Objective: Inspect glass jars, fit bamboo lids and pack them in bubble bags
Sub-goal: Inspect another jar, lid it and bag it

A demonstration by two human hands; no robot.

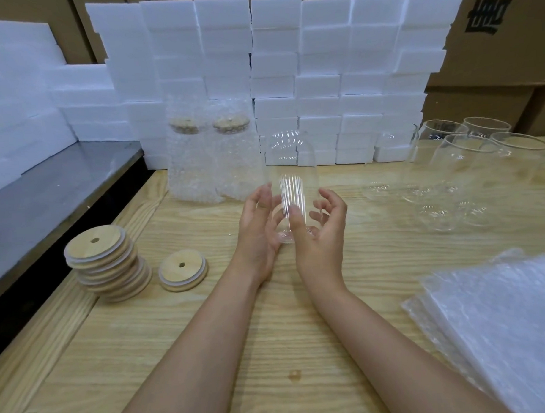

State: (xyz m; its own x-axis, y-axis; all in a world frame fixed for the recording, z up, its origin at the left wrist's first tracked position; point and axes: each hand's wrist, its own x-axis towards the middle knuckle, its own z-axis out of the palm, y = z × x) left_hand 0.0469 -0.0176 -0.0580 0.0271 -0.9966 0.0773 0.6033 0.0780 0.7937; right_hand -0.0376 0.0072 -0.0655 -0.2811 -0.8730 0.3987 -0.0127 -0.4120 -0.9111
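A clear glass jar (290, 178) is held up over the middle of the wooden table, without a lid. My left hand (259, 220) cups its lower left side and my right hand (323, 226) wraps its base from the right. A leaning stack of bamboo lids (104, 261) sits at the left, with a single bamboo lid (183, 270) beside it. Two lidded jars in bubble bags (212, 152) stand behind my hands. Several bare jars (455, 172) stand at the right. A pile of flat bubble bags (497, 316) lies at the near right.
A wall of white foam blocks (275, 67) lines the back of the wooden table (239, 346). A dark metal shelf (48, 195) runs along the left, with more foam on it. Cardboard boxes (500, 44) stand behind.
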